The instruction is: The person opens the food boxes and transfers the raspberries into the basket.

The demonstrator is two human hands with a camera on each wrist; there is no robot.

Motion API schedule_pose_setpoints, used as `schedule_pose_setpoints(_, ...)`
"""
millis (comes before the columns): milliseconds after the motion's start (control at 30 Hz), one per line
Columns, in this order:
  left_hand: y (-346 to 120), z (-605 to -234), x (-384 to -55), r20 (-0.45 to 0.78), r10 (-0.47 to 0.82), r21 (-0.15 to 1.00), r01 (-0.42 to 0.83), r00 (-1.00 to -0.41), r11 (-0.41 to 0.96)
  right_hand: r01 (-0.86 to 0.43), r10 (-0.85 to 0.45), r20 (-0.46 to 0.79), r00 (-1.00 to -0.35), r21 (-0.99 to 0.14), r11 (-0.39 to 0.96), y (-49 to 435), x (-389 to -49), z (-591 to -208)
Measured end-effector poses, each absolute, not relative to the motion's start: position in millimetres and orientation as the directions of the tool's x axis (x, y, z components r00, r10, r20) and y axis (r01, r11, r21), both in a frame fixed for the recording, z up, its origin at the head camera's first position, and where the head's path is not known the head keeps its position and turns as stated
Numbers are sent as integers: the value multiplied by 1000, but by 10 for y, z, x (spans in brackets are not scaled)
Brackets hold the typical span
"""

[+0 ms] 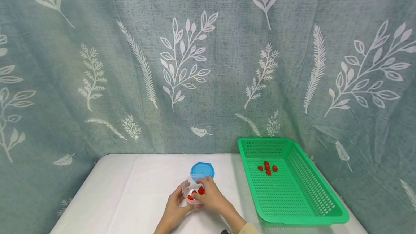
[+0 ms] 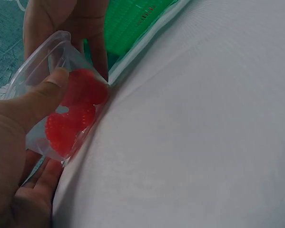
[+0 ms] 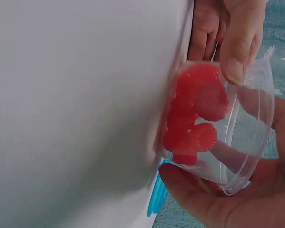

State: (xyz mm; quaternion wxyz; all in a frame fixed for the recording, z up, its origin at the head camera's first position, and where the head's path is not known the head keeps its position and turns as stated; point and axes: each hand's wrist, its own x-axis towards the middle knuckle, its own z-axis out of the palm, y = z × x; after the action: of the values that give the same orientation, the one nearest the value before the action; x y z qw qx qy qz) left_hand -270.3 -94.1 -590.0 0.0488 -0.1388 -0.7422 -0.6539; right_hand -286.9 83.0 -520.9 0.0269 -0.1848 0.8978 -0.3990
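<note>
A small clear plastic container [image 1: 186, 189] with several red raspberries [image 3: 194, 109] in its bottom sits low over the white table. My left hand [image 1: 175, 207] grips it from the left, thumb [image 2: 52, 88] pressed along the wall and fingers around the other side. From the right, my right hand [image 1: 211, 195] curls over the rim. In the right wrist view one finger [image 3: 180, 183] bends along the outside near the base, and other fingers show through the clear wall close to the berries. A blue round lid [image 1: 203, 168] lies just behind the container.
A green slatted basket [image 1: 297, 221] stands at the right of the white-covered table [image 1: 123, 194], with several raspberries [image 1: 267, 167] near its far left part. Behind the table hangs a grey-green curtain [image 1: 224, 93] with white leaf prints.
</note>
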Motion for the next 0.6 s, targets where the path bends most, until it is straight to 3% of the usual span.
schedule_pose_setpoints(300,-938,-5886,-2693,258,152,955,276,-954,109,-300,-355,43,-934,-633,713,757,-2999,-5157)
schedule_pose_setpoints(600,-939,-5897,-2695,245,145,958,262,-959,114,-293,-363,18,-932,-631,719,747,-3007,-5100)
